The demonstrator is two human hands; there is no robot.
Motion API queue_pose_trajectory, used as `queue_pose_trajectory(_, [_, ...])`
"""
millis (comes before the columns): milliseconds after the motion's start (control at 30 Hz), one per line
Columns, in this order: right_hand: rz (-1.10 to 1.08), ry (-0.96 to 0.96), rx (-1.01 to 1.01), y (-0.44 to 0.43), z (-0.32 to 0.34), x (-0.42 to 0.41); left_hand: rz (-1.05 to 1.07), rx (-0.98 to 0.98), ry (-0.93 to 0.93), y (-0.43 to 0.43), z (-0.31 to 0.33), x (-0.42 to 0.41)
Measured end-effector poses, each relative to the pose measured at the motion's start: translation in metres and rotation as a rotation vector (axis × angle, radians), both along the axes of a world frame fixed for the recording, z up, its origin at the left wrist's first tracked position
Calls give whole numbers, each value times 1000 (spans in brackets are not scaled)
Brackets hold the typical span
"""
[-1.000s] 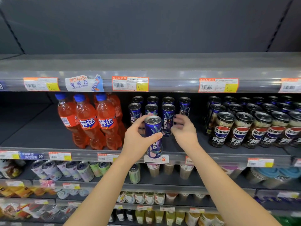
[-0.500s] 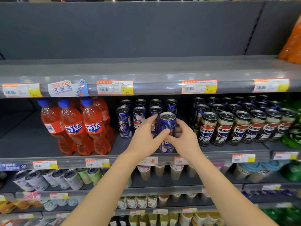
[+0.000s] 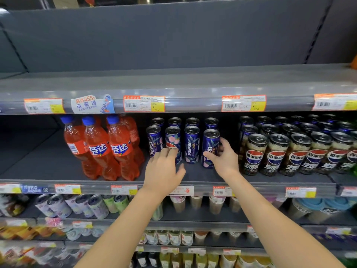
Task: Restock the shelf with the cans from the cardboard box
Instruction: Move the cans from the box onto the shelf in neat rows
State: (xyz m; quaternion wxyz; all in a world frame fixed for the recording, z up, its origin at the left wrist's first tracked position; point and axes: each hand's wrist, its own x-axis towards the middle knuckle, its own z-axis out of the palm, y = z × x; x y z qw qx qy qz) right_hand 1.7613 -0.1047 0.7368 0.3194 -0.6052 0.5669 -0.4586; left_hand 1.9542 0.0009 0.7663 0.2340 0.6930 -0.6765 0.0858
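Slim purple Pepsi cans stand in two rows on the grey shelf (image 3: pixel 108 167). The front row's rightmost purple can (image 3: pixel 210 146) is upright, and my right hand (image 3: pixel 224 159) curls its thumb and fingers around its lower half. My left hand (image 3: pixel 164 169) hovers with relaxed fingers, its fingertips at the base of the second front can (image 3: pixel 173 140), holding nothing. The cardboard box is out of view.
Orange Fanta bottles (image 3: pixel 100 149) stand left of the purple cans. Black Pepsi cans (image 3: pixel 274 153) fill the right side, close to my right hand. The shelf above (image 3: pixel 173 80) is bare, and lower shelves hold cups, cans and snacks.
The purple can went from the shelf's front edge, held by both hands, to the right end of the front row. My left hand let go and drew left.
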Motion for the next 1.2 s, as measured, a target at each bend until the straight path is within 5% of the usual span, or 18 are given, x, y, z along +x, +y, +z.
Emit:
queue_pose_trajectory(533, [-5,74,-66,-16,-2,3,37,105,93,15,-10,-2])
queue_pose_trajectory(1033, [1,2,129,-4,7,-3,33,199,134,21,-9,-32])
queue_pose_trajectory(1200, [11,126,105,19,10,-9,13,198,124,22,-10,-38])
